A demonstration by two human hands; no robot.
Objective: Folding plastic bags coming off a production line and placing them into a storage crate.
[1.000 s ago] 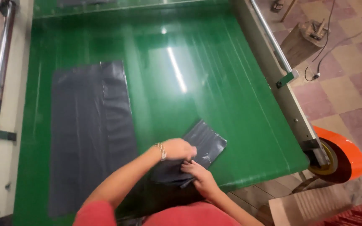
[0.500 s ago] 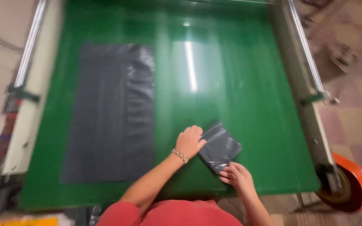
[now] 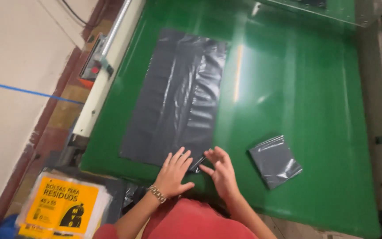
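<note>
Flat dark-grey plastic bag [image 3: 175, 99], glossy, creased: my left hand [image 3: 174, 173] and right hand [image 3: 221, 171] rest open-fingered on its near edge, gripping nothing.

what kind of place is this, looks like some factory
Probably a plastic-bag workshop or packing line: a wide green conveyor belt, a flat dark grey plastic bag under both hands, a folded grey bag, and a yellow-labelled pack of bags.

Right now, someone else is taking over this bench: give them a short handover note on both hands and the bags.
Left hand: flat, fingers spread, on the near edge of the flat black bag.
Right hand: at the same bag's near right corner, grasp unclear.
Folded grey bag: lies apart on the right of the green table.
Done: one bag folded.
Left: the flat bag, not yet folded.
</note>
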